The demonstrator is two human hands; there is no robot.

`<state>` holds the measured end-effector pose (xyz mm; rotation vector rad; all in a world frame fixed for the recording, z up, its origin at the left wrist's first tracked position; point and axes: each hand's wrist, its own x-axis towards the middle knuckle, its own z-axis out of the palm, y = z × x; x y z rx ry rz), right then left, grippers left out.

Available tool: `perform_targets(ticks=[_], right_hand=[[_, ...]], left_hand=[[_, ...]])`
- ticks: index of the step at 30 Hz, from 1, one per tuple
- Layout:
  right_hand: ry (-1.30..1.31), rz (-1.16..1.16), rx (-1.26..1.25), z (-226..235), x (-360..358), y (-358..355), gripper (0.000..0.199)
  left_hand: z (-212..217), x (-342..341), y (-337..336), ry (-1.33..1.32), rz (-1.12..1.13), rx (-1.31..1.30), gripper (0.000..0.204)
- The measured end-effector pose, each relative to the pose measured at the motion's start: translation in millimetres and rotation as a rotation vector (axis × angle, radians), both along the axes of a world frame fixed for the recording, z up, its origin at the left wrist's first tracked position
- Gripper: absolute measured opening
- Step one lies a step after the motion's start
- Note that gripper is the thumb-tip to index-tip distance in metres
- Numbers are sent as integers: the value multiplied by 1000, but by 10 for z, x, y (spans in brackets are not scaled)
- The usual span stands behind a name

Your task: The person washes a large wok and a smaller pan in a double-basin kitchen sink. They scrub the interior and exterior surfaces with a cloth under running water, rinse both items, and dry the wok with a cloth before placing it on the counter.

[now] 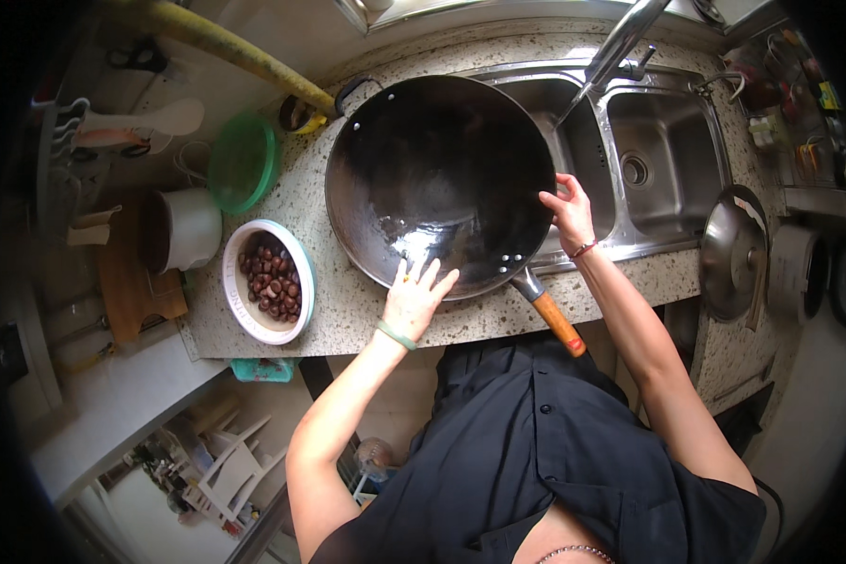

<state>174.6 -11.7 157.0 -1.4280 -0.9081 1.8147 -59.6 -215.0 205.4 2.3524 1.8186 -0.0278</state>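
Observation:
A large dark wok (432, 179) with a wooden handle (558, 322) sits partly on the speckled counter and partly over the left sink basin. Its inside has a wet shine near the front. My left hand (415, 303) lies over the near rim, fingers spread against the inner wall; a green bangle circles that wrist. At the right rim, my right hand (573, 214) grips the edge between thumb and fingers, a thin red bracelet on its wrist. To the left stands a white oval bowl (307, 282) of brown chestnuts (274, 284).
A double steel sink (667, 141) with a faucet (620, 47) lies at the far right. A pan lid (731, 254) rests beyond it. Left of the wok are a green plastic lid (244, 164), a white pot (194, 228) and a wooden board (141, 268).

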Motion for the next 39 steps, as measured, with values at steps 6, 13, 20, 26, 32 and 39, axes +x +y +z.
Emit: perform_targets(ticks=[6, 13, 20, 26, 32, 39], right_hand=[[162, 12, -62, 87, 60, -128, 41], [-57, 495, -163, 509, 86, -539, 57], [-379, 822, -117, 738, -92, -873, 56], [-593, 672, 160, 476, -129, -1127, 36], [-467, 705, -144, 819, -154, -1061, 28], [-210, 723, -340, 1226, -123, -1034, 17]], left_hand=[[-1, -85, -27, -49, 25, 100, 52], [-72, -48, -102, -111, 103, 132, 52], [-25, -64, -103, -128, 114, 137, 50], [211, -113, -143, -300, 214, 319, 58], [-20, -268, -539, -720, 868, 592, 58], [-420, -442, -148, -202, 825, 114, 62]])
